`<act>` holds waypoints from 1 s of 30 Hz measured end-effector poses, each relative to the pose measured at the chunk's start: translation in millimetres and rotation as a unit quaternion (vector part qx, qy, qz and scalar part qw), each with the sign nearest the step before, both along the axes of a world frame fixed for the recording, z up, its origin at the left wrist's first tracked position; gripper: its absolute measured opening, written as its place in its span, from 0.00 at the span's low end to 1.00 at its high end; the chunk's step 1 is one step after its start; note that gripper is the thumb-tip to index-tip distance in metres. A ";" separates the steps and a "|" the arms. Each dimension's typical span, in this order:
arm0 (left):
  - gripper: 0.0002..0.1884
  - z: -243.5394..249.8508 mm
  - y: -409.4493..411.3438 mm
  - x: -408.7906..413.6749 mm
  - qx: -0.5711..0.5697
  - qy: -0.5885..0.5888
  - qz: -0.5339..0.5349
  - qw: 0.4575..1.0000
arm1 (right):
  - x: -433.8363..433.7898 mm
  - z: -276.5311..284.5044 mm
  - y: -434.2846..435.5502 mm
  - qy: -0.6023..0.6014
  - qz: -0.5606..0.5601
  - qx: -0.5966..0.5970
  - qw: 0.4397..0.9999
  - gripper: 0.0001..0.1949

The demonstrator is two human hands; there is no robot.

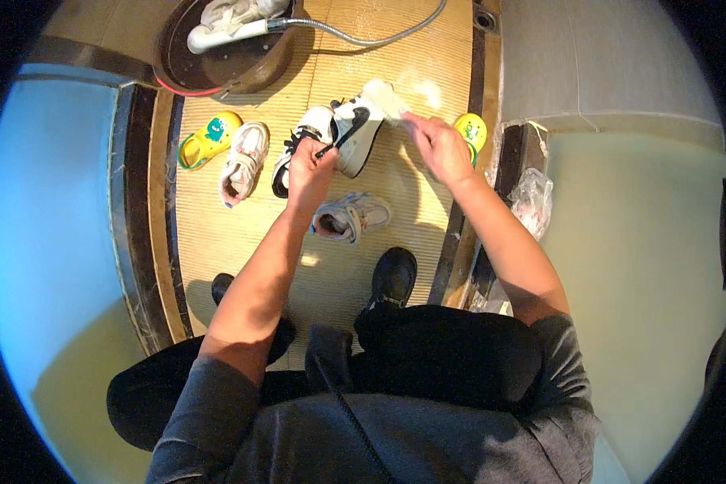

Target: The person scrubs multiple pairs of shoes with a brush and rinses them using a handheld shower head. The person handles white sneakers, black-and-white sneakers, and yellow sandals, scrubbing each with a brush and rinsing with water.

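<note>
A white Nike sneaker with a black swoosh is tilted up over the floor, its toe away from me. My left hand grips it at the black heel collar. White foam covers its toe. My right hand is closed around a pale, blurred brush that touches the foamy toe; motion hides the brush's shape. Partly behind my left hand lies the matching white sneaker with black laces. Nearer to me is a small pale child's sneaker, and another small sneaker lies to the left.
A dark round basin at the far left holds wet pale cloth and a white shower head on a metal hose. Yellow clogs flank the shoes. A floor drain and a plastic bag are at the right.
</note>
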State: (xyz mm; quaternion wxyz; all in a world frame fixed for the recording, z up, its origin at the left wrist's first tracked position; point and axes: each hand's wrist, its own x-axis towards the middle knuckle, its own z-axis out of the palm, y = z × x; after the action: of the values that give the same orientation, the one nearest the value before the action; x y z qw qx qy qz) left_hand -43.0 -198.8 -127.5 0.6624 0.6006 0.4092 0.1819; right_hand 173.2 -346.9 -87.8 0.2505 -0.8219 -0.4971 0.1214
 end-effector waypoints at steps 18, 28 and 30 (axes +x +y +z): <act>0.37 -11.0 -41.1 20.3 0.490 0.142 -0.329 0.795 | -23.1 -35.1 -12.4 0.080 -0.079 0.021 0.993 0.17; 0.36 4.3 -68.5 48.3 0.576 0.211 -0.309 0.727 | -43.1 -52.5 -46.3 0.322 -0.280 0.071 0.902 0.22; 0.39 -6.8 -59.3 57.8 0.509 0.198 -0.317 0.775 | -75.7 -76.0 -59.4 0.383 -0.303 0.098 0.867 0.22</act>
State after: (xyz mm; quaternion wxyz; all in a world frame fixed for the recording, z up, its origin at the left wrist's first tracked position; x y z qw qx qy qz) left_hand 14.8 -258.1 -134.2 0.1842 0.9686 0.1658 0.0202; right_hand 97.5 -406.3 -163.8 0.5248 -0.7924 -0.0980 0.2952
